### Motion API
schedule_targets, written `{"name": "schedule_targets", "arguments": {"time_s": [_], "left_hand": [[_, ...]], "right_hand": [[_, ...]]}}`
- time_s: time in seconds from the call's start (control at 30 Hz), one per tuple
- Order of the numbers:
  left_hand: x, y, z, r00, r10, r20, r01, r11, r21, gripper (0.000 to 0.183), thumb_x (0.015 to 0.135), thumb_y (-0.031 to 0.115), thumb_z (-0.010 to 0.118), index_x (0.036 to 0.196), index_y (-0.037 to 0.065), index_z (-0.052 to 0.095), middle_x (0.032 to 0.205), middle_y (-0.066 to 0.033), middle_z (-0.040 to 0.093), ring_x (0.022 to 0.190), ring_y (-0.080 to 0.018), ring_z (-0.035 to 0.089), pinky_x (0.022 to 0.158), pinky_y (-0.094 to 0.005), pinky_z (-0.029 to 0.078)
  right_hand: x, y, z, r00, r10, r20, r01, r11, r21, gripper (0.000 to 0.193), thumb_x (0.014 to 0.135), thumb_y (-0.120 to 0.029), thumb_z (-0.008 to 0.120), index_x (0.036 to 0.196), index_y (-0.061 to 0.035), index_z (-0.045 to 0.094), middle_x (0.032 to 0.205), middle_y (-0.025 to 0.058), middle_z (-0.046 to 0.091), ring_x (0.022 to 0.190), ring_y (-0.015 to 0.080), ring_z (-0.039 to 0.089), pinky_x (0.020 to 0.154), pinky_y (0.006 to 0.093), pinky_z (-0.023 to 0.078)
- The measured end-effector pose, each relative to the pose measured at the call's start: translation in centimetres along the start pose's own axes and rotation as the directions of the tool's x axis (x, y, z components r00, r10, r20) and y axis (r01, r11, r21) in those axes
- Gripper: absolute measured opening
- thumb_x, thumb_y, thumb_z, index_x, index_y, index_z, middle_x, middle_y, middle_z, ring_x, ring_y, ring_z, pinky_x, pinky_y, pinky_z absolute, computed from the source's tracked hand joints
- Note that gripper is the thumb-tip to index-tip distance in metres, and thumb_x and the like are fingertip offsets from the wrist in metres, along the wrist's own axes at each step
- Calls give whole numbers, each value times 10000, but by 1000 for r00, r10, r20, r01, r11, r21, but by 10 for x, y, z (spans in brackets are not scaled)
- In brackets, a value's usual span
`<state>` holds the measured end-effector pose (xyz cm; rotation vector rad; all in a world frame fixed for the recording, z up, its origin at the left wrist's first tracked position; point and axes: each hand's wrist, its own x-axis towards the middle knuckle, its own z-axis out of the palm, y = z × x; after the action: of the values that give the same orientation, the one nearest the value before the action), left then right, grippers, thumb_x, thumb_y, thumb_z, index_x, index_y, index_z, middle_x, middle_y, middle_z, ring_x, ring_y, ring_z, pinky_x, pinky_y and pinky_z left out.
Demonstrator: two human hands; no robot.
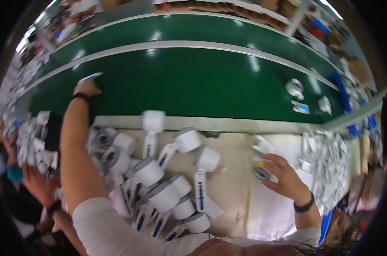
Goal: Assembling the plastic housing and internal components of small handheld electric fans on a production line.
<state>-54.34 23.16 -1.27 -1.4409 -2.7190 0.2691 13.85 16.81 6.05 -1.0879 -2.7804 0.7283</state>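
Note:
My left arm reaches far out over the green conveyor belt (pixel 172 81). At its end my left hand (pixel 89 88) is closed on a small flat white-and-light-blue piece (pixel 91 78), partly hidden and blurred. On the right, my right hand (pixel 286 178) curls its thumb and fingers about a white device with a grey-rimmed round end (pixel 261 173), above a pale sheet on the bench. Between my arms lie several white handheld devices (pixel 163 196), heaped together, with drum-shaped heads, grey rims and flat handles with blue strips.
A pale metal rail (pixel 210 124) separates bench and belt. At the belt's right lie a white device (pixel 294 88) and a blue-and-silver packet (pixel 300 107). Silvery packets (pixel 330 166) pile up at the right. Another person's hand (pixel 40 185) is close by at the left.

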Motion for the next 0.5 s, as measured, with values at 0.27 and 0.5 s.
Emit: {"name": "schedule_targets", "arguments": {"time_s": [0.27, 0.5], "left_hand": [[-49, -1, -26, 998, 66, 10, -66, 943, 327, 367, 749, 88, 598, 1105, 165, 547, 1152, -94, 507, 994, -357, 548, 805, -426, 497], [-50, 35, -70, 763, 548, -342, -492, 836, 244, 406, 704, -14, 532, 1092, 101, 498, 1112, -104, 484, 906, -315, 560, 772, -381, 489]], "right_hand": [[0, 2, 7, 998, 41, -39, -39, 997, 61, 560, 611, -52, 719, 1129, -59, 507, 1209, 139, 445, 1104, 348, 423, 907, 392, 399], [-5, -2, -1, 1000, 19, -15, -19, 1000, -13, 542, 645, -119, 711, 1143, -52, 509, 1207, 137, 464, 1081, 341, 438, 904, 389, 398]]}}
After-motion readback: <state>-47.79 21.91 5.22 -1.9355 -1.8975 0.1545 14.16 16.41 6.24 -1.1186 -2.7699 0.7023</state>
